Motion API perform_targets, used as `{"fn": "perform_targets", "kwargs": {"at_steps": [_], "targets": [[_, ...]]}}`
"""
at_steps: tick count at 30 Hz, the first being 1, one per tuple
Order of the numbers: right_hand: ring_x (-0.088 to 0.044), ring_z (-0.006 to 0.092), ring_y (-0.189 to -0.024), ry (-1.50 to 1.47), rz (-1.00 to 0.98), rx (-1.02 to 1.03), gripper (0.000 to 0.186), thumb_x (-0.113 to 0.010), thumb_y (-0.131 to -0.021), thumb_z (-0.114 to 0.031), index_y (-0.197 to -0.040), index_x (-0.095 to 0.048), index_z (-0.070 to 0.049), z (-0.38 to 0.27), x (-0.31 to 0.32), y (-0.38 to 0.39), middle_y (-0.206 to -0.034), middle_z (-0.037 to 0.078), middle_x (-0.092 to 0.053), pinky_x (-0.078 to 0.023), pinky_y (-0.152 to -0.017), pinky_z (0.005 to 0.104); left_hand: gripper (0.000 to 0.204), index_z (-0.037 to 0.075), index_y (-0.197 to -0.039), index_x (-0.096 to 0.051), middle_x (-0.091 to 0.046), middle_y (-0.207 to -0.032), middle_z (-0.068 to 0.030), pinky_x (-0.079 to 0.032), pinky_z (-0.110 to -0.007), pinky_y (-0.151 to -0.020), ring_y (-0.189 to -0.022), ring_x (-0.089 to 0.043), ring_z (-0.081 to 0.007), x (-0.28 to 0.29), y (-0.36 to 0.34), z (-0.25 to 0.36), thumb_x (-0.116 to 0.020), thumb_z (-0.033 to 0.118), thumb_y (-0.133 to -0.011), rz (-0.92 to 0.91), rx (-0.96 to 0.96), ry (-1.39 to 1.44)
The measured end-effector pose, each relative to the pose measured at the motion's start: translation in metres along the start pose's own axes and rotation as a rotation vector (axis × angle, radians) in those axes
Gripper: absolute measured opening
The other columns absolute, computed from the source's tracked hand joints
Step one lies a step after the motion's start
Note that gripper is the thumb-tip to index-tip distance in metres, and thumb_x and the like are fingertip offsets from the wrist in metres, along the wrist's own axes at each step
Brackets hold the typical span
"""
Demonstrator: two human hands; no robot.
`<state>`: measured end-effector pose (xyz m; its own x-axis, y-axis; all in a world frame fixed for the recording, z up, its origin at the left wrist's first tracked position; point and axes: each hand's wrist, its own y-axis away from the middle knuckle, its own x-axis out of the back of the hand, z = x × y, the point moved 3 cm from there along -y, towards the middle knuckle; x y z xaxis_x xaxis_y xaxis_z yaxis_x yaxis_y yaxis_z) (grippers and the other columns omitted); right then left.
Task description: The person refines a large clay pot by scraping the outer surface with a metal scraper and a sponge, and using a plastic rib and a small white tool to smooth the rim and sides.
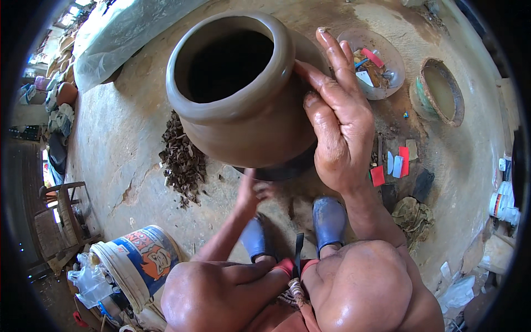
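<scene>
A large wet brown clay pot [249,138] with a thick rounded rim and a dark hollow inside stands in front of me on a dark round base [282,170]. Against the pot's right side, just below the rim, rests my right hand [343,122]. Its fingers are stretched out and spread, with wet clay on them. Low at the front, my left hand [251,193] is beside the lower edge of the pot and the base. Motion smears its fingers, and I cannot make out whether they touch the base.
Dark clay scraps [181,160] lie left of the pot. On the right are a clear bowl of small tools [395,83], a water pot [461,105], red and blue flat scrapers [398,165] and a crumpled cloth [414,221]. A bucket [168,246] stands near my left knee.
</scene>
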<state>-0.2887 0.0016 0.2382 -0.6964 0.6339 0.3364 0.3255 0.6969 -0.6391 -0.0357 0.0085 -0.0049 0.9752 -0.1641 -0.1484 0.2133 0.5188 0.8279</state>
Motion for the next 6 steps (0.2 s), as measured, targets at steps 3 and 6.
{"fn": "perform_targets", "kwargs": {"at_steps": [3,6], "targets": [[-0.036,0.0364,-0.153,-0.017,0.007,-0.035,0.042,-0.047,-0.091,-0.003,-0.125,-0.071,0.006,-0.008,-0.005,0.000,-0.157,0.023,-0.048,-0.025,-0.125,0.0475,0.054,0.012,-0.142,-0.051,-0.066,-0.117,-0.0087,-0.055,-0.036,-0.074,-0.098,-0.065,-0.0220,0.074,-0.052,0.062,-0.051,0.049,-0.103,0.157,-0.300,0.141],[-0.039,0.0366,-0.151,-0.021,-0.024,-0.012,0.041,-0.050,-0.092,-0.008,-0.125,-0.072,0.003,-0.001,0.001,0.005,-0.158,0.020,-0.049,-0.021,-0.126,0.0462,0.061,0.012,-0.148,-0.050,-0.066,-0.132,-0.0075,-0.047,-0.057,-0.101,-0.122,-0.060,-0.0208,0.065,-0.081,0.079,-0.064,0.045,-0.099,0.013,-0.489,0.282]]}}
